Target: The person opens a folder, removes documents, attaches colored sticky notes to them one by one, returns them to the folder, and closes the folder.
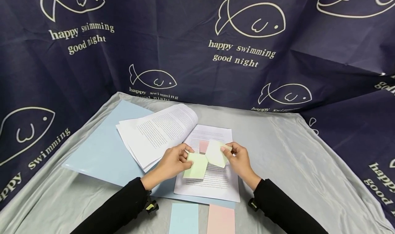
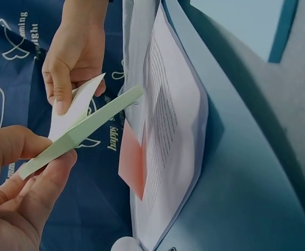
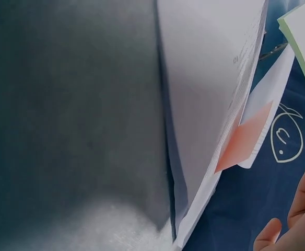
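My left hand (image 1: 172, 162) pinches a light green sticky note pad (image 1: 196, 167) between thumb and fingers, over the printed pages. In the left wrist view the pad (image 2: 92, 123) shows its thick edge. A single pale green sticky note (image 1: 216, 154) is pinched by my right hand (image 1: 242, 161), its near corner overlapping the pad's edge. Below both hands lies a printed sheet stack (image 1: 213, 187). A pink sticky note (image 1: 203, 146) is on the page, behind the green ones; in the right wrist view this pink note (image 3: 246, 138) stands out at an angle from the paper.
Under the papers an open light blue folder (image 1: 95, 155) spreads leftward, with turned-over pages (image 1: 160, 129) curling on its left half. A blue pad (image 1: 184, 218) and a pink pad (image 1: 221, 220) lie at the near edge. Grey cloth (image 1: 277, 144) covers the table; a dark fish-print curtain (image 1: 191, 38) surrounds it.
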A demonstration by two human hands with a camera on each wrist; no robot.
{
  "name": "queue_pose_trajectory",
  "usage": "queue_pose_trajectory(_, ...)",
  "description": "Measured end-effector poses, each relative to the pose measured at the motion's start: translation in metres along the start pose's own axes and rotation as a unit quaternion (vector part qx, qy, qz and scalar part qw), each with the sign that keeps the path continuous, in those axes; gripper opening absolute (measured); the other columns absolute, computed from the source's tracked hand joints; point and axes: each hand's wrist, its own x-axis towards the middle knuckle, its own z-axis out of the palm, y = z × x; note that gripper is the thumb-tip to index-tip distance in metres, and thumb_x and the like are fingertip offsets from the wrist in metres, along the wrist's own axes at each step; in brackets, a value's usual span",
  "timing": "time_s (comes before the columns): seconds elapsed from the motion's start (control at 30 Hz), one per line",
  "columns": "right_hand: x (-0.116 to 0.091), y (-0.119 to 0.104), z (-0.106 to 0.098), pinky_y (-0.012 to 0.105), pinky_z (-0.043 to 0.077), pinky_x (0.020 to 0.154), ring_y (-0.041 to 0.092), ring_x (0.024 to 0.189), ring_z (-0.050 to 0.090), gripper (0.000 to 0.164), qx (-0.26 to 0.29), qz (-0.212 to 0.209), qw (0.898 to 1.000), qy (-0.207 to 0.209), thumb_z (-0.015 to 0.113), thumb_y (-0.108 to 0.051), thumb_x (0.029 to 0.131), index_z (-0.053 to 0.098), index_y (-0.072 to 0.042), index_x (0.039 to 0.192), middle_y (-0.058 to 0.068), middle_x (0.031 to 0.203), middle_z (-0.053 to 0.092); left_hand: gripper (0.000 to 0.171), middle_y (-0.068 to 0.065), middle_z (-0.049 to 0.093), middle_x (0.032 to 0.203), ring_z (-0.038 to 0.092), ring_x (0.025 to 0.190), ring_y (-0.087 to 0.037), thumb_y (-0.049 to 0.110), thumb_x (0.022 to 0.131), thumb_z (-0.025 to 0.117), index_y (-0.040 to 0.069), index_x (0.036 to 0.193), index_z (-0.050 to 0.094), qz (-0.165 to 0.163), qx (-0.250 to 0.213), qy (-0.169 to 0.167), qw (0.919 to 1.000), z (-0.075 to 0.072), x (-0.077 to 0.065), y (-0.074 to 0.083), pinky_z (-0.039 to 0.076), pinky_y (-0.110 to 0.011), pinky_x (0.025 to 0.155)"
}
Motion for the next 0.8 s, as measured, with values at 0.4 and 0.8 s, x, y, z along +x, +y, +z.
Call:
queue_pose_trajectory(0.4,0.003,0.002,-0.002,0.022,0.046,0.056,0.006,0.061,0.056,0.015,0.091,0.077,0.993,0.0,0.067,0.0,0.089,0.064,0.015,0.092,0.003,0.071,0.066,0.028,-0.003,0.064,0.077,0.057,0.061,-0.008,0.002,0.079,0.074,0.005,0.105,0.065,-0.019,-0.019,-0.012,0.9996,-0.003,-0.002,-0.006,0.044,-0.021,0.053)
queue_pose_trajectory(0.8,0.0,0.005,-0.002,0.019,0.041,0.055,0.001,0.057,0.049,0.008,-0.019,-0.076,0.997,-0.017,0.073,-0.002,0.084,0.07,0.006,0.084,0.002,0.066,0.064,0.023,0.0,0.056,0.074,0.048,0.056,-0.005,0.002,0.079,0.07,0.008,0.1,0.064,-0.03,-0.009,-0.019,0.9993,-0.013,-0.01,-0.004,0.039,-0.02,0.052)
